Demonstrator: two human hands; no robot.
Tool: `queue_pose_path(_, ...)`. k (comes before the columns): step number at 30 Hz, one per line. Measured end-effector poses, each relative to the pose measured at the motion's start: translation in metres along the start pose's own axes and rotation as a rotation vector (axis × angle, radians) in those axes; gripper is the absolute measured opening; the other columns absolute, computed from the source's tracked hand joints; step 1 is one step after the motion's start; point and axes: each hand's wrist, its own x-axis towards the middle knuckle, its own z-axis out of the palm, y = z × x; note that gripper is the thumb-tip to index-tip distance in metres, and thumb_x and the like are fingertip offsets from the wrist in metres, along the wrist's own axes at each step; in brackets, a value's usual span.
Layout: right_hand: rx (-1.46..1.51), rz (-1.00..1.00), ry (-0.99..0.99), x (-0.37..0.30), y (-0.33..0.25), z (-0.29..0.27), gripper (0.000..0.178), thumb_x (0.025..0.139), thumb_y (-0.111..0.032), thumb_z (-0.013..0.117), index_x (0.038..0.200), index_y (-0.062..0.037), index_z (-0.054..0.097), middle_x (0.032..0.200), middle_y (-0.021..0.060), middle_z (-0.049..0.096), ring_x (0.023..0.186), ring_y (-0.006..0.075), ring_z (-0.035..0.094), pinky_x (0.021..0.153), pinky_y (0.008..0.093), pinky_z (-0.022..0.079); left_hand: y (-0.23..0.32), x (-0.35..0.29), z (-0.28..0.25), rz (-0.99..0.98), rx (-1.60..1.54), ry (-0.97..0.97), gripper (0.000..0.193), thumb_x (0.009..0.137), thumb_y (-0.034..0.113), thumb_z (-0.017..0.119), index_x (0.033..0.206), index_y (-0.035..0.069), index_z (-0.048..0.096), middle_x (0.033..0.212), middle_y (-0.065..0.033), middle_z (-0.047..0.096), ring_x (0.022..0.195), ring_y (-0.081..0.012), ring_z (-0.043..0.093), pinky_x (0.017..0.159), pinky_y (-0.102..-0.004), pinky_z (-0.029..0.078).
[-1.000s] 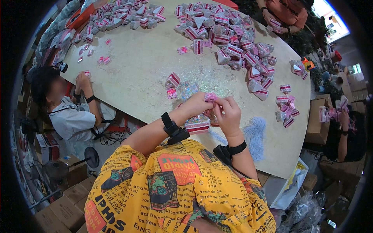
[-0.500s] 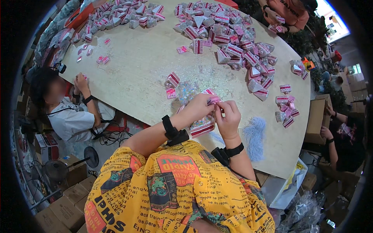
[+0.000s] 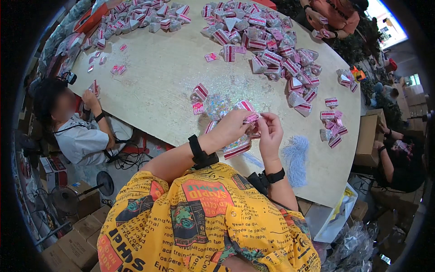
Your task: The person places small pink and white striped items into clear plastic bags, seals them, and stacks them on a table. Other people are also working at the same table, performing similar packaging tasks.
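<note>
Over the near edge of a big round wooden table (image 3: 163,81), my left hand (image 3: 233,124) and my right hand (image 3: 270,131) meet on a small pink-and-white striped packet (image 3: 249,117). Both pinch it between the fingertips. Black bands sit on both wrists. Under my hands lie more striped packets (image 3: 235,147) and a patch of shiny glitter (image 3: 217,106). Two loose packets (image 3: 198,93) lie just left of the glitter. A light blue tassel bundle (image 3: 295,158) rests on the table to the right of my right forearm.
A large heap of striped packets (image 3: 267,41) fills the table's far middle, another heap (image 3: 145,18) lies far left, a few more (image 3: 331,122) at right. A person in a white shirt (image 3: 79,136) works at the left edge. Other people sit far right. Cardboard boxes (image 3: 72,235) stand lower left.
My hands have shifted slightly right and up with the packet, and the fingers have moved on it. The person at left has kept handling a packet.
</note>
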Motion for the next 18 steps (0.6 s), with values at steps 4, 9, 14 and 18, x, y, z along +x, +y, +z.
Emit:
queue_pose_path(4, 0.100, 0.308, -0.085, 0.010, -0.005, -0.005, 0.016, 0.087, -0.011, 0.057, 0.098, 0.0012, 0.056, 0.075, 0.0034, 0.059, 0.058, 0.0074, 0.055, 0.049, 0.0206, 0.046, -0.001, -0.002, 0.000, 0.049, 0.037, -0.012, 0.028, 0.075, 0.001, 0.053, 0.103, -0.001, 0.057, 0.093, -0.0214, 0.060, 0.087, -0.0368, 0.056, 0.077, -0.0406, 0.045)
queue_pose_path(9, 0.077, 0.340, -0.140, 0.014, 0.001, -0.011, 0.014, 0.086, -0.011, 0.059, 0.093, 0.0004, 0.058, 0.071, 0.0024, 0.059, 0.057, 0.0068, 0.054, 0.048, 0.0193, 0.043, -0.009, -0.002, -0.001, 0.101, 0.145, -0.034, 0.032, 0.074, 0.000, 0.054, 0.107, -0.001, 0.055, 0.095, -0.0211, 0.060, 0.091, -0.0377, 0.056, 0.078, -0.0420, 0.045)
queue_pose_path(14, 0.038, 0.310, -0.146, 0.018, 0.004, -0.011, 0.010, 0.087, -0.010, 0.057, 0.087, -0.0005, 0.057, 0.069, 0.0015, 0.057, 0.055, 0.0062, 0.051, 0.048, 0.0195, 0.041, -0.009, -0.001, -0.003, 0.093, 0.176, -0.059, 0.029, 0.078, 0.003, 0.056, 0.106, 0.000, 0.056, 0.096, -0.0207, 0.060, 0.090, -0.0369, 0.057, 0.077, -0.0400, 0.046)
queue_pose_path(18, -0.058, 0.198, -0.060, 0.022, 0.007, -0.007, 0.010, 0.087, -0.009, 0.055, 0.081, -0.0008, 0.055, 0.067, 0.0026, 0.056, 0.054, 0.0067, 0.050, 0.048, 0.0213, 0.041, -0.011, 0.009, -0.009, -0.063, -0.038, -0.198, 0.029, 0.082, 0.010, 0.057, 0.109, 0.000, 0.053, 0.094, -0.0158, 0.061, 0.088, -0.0274, 0.059, 0.076, -0.0344, 0.045)
